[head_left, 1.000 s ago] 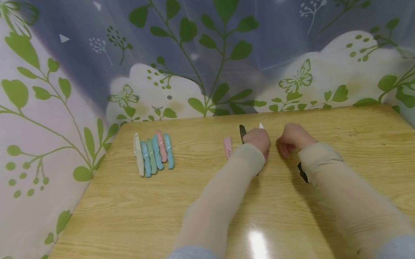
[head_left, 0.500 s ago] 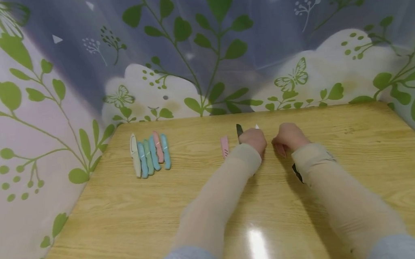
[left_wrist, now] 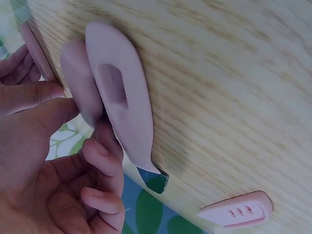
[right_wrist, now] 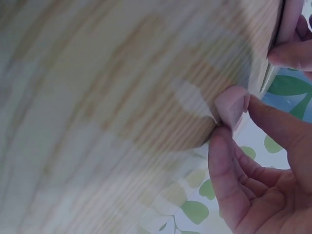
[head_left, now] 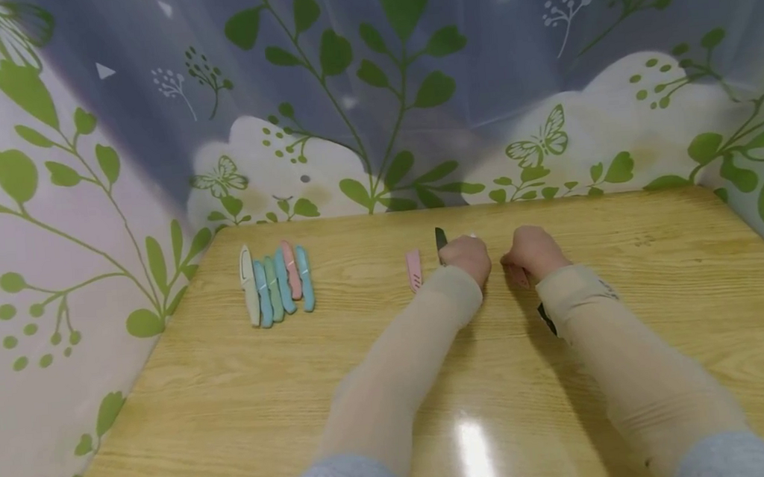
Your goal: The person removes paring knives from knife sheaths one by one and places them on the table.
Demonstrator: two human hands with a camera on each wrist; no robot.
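My left hand [head_left: 467,260] pinches a rounded pink handle [left_wrist: 80,80] between thumb and fingers, just over the tabletop. Past its knuckles in the head view pokes a small white tip [head_left: 472,236]. Right beside that handle lies a pink-handled knife [left_wrist: 124,92] with a hollow in its grip and a dark blade [head_left: 441,241]. My right hand [right_wrist: 265,165] pinches a small pink blade cover [right_wrist: 231,105] between thumb and fingertips, close over the table and a short way right of the left hand. To the left lies another pink blade cover [left_wrist: 239,210] with several slots.
At the table's left, several sheathed knives lie side by side: a white one [head_left: 249,286], a green one [head_left: 274,288], a pink one [head_left: 292,270] and blue ones [head_left: 306,278]. The wooden table [head_left: 234,415] meets a leaf-patterned curtain [head_left: 323,176] at its back edge.
The white tip beyond my left hand shows less than before. Both hands keep nearly the same place and grip, while the head view has shifted slightly.
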